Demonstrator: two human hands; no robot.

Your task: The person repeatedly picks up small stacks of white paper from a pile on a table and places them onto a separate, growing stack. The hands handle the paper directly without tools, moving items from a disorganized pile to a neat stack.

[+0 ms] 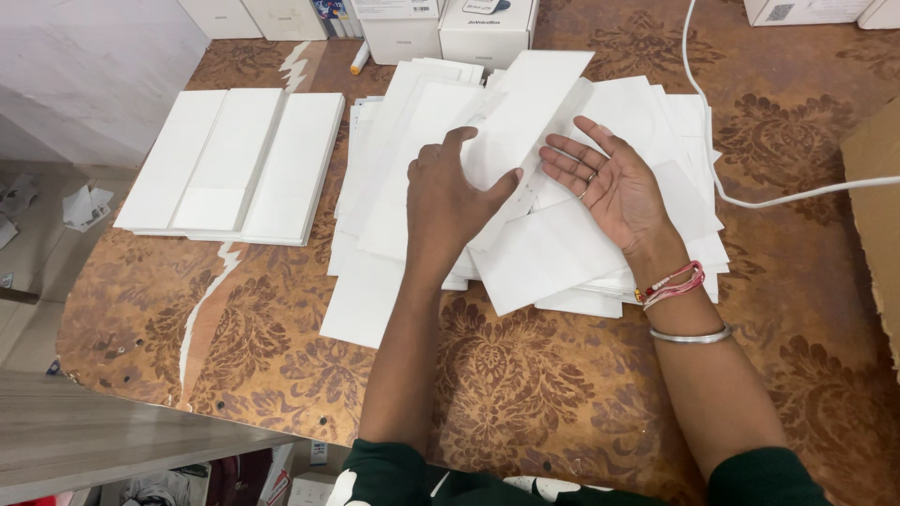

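A loose pile of flat white card sheets (394,234) covers the middle of the brown patterned table (525,375). My left hand (450,201) rests palm down on the pile and pinches the edge of one long white sheet (530,103) that slants up toward the far side. My right hand (609,183) lies palm up on the right part of the pile, fingers spread, holding nothing. It wears a ring, and the wrist carries red thread bands and a metal bangle.
A neat stack of folded white cards (234,164) lies at the left. White boxes (487,33) stand along the far edge. A white cable (750,197) curves across the right side. A brown carton's edge (877,206) is at far right.
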